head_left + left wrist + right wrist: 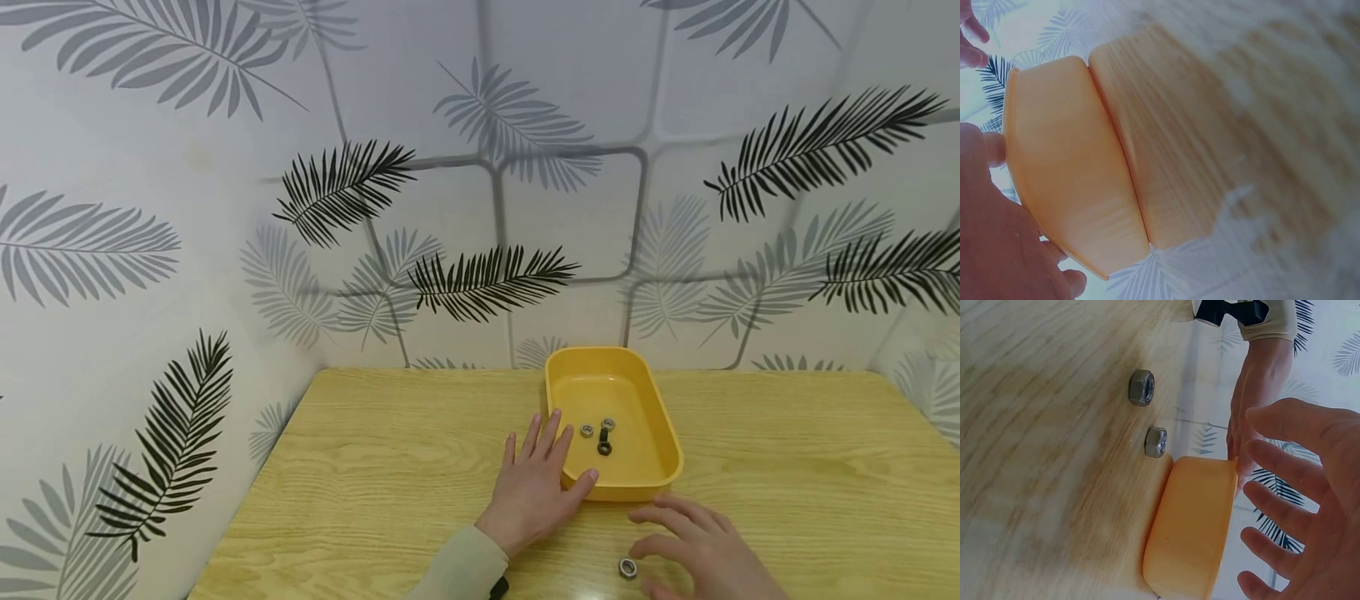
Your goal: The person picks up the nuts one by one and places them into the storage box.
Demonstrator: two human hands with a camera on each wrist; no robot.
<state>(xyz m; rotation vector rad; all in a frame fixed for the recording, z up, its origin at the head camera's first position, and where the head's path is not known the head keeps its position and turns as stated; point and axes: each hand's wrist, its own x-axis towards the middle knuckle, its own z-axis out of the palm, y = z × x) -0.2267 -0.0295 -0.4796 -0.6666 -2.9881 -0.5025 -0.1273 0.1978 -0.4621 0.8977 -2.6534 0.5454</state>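
Presently, left hand (528, 496) lies spread on the tray's left near rim. Right hand (705, 546) is spread, fingers loosely bent, just right of a metal nut (627, 568) on the counter (375, 467). Yellow tray (633, 454) contains two silvery nuts (587, 431) and a dark nut (604, 448). Right wrist view shows two nuts outside, one nearer the tray.
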